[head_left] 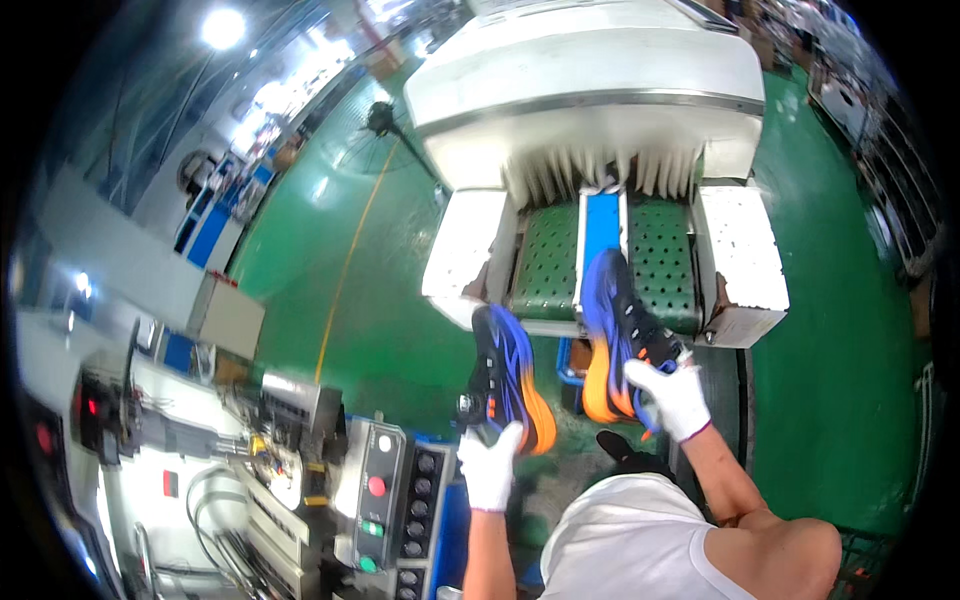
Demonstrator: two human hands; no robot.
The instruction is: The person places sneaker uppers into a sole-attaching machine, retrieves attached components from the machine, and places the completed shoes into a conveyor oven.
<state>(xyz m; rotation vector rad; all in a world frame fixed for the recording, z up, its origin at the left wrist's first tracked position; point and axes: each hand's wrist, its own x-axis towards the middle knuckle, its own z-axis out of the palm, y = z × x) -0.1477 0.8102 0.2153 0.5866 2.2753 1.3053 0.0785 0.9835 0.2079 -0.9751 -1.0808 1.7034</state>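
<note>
Each of my hands wears a white glove and grips a sneaker at its heel end. My left hand [489, 468] is closed on a black sneaker [488, 372] with a blue-to-orange sole, held on its side with the toe pointing away from me. In my right hand [673, 398] is a matching sneaker [620, 325], its toe reaching over the front end of the conveyor [655, 255]. The fingers are partly hidden behind the shoes. Beyond the toes, pale strip curtains [600, 172] hang at the machine's mouth.
A white conveyor machine [590, 75] stands ahead, with white side boxes [742, 255] flanking its green perforated belts. At lower left is a machine with a button panel [377, 495]. A blue bin [572, 377] sits below the conveyor's end. A fan [380, 118] stands farther back.
</note>
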